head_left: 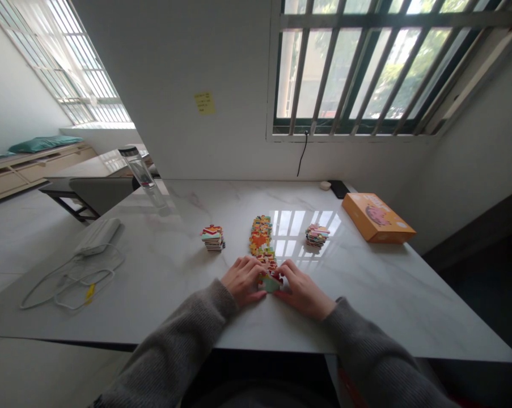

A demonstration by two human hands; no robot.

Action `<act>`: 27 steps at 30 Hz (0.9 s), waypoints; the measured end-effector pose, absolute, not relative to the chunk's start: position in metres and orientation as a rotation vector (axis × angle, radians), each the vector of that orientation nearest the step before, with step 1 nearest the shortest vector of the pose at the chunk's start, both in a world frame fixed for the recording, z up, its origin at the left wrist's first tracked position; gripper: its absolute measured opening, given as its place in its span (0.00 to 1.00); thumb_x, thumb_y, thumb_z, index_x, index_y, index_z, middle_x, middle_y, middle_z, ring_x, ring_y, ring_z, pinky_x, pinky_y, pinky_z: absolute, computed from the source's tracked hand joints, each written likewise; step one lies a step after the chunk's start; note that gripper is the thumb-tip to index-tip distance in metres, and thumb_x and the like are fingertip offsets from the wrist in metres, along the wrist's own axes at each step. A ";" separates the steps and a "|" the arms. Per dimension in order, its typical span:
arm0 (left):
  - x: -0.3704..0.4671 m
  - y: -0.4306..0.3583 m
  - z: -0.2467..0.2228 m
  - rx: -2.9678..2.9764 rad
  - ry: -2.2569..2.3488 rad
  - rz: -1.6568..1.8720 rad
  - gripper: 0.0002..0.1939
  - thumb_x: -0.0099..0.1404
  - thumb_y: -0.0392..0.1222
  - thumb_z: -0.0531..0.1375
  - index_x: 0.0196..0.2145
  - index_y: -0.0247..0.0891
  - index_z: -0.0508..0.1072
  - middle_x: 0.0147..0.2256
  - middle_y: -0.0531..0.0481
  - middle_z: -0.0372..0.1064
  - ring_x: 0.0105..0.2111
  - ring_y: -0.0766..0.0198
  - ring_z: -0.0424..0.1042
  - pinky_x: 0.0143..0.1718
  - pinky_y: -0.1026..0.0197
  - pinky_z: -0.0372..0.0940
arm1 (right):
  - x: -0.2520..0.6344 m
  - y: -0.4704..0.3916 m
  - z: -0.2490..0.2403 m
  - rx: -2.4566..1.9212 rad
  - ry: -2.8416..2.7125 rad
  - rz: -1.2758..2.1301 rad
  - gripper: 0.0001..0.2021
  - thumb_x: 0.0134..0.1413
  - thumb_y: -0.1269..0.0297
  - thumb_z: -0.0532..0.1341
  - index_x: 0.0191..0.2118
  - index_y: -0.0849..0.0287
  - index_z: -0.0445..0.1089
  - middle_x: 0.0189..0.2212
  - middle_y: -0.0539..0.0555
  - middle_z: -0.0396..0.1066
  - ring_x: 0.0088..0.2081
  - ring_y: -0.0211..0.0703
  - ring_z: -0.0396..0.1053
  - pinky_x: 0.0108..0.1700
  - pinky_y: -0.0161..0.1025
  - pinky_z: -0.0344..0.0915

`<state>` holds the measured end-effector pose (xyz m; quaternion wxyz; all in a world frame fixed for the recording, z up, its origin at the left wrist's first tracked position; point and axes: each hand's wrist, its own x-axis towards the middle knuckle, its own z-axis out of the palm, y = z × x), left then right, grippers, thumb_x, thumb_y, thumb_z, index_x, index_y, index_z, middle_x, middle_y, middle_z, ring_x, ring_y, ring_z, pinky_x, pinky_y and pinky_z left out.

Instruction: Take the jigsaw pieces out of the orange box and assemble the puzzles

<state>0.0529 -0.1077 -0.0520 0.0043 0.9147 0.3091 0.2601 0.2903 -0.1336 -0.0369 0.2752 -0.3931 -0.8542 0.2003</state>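
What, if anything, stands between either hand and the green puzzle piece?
Nothing visible: the left hand and right hand close in on the green puzzle piece from both sides. The stacks stand clear.

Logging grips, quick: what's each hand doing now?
Left hand: closed, holding the left side of the green puzzle piece.
Right hand: closed, holding its right side.

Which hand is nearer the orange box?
Right. The right hand is left of the orange box and nearer the camera; the left hand is farther left, on the far side of the puzzle strip from the box.
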 end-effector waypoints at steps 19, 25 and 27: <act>0.053 -0.117 -0.032 2.883 0.869 1.079 0.27 0.57 0.44 0.66 0.53 0.39 0.65 0.45 0.43 0.70 0.45 0.52 0.68 0.47 0.51 0.62 | 0.286 -0.130 -0.039 -0.937 -1.700 1.187 0.10 0.62 0.55 0.61 0.37 0.56 0.64 0.31 0.50 0.66 0.31 0.39 0.63 0.33 0.37 0.62; 0.054 -0.117 -0.032 2.896 0.854 1.089 0.27 0.58 0.50 0.66 0.52 0.38 0.67 0.45 0.42 0.70 0.45 0.52 0.68 0.47 0.51 0.62 | 0.283 -0.131 -0.039 -0.926 -1.661 1.200 0.11 0.61 0.54 0.62 0.37 0.56 0.63 0.30 0.49 0.65 0.30 0.38 0.63 0.32 0.37 0.63; 0.050 -0.114 -0.032 2.914 0.914 1.135 0.26 0.59 0.49 0.65 0.53 0.39 0.67 0.44 0.43 0.70 0.44 0.52 0.68 0.47 0.51 0.61 | 0.282 -0.131 -0.036 -0.907 -1.620 1.220 0.12 0.61 0.54 0.62 0.40 0.55 0.62 0.29 0.48 0.64 0.29 0.37 0.63 0.32 0.36 0.63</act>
